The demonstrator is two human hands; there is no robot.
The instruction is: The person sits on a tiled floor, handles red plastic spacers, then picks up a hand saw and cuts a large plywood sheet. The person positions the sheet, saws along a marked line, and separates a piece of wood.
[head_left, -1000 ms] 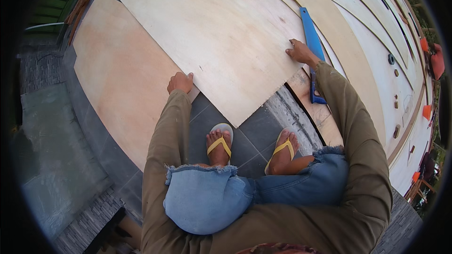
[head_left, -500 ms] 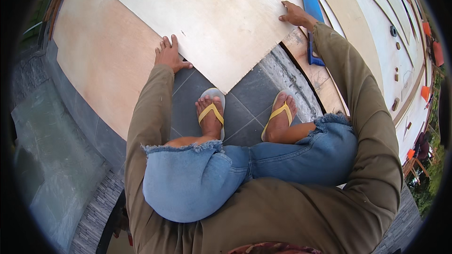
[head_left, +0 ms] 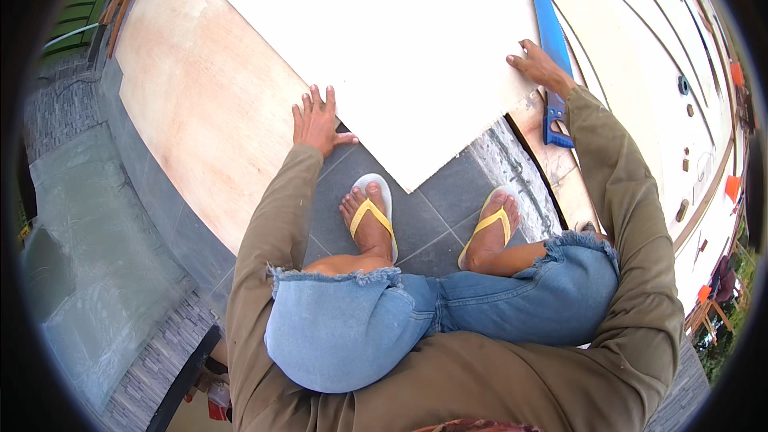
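Observation:
A large pale plywood sheet (head_left: 384, 56) lies in front of me, one corner pointing toward my feet. My left hand (head_left: 318, 122) rests at its left edge, fingers spread, thumb pointing to the right. Under that edge and to the left extends a browner plywood sheet (head_left: 200, 96). At the pale sheet's right edge is my right hand (head_left: 542, 68), fingers partly bent and apart, touching the board. Just beside that hand, a handsaw (head_left: 550, 28) with a blue blade and blue handle lies on other boards, partly covered by my wrist.
My feet in yellow-strapped sandals (head_left: 372, 220) stand on dark grey tiles (head_left: 432, 252), close to the sheet's corner. More pale boards (head_left: 640, 96) spread out on the right, with small wooden pieces and a dark ring (head_left: 683, 85) on them. A narrow dark gap runs beside my right foot.
The view has shifted, so everything sits lower and further right, and the pale sheet looks brighter. My right hand's fingers are more bent; my left hand stays at the sheet's edge.

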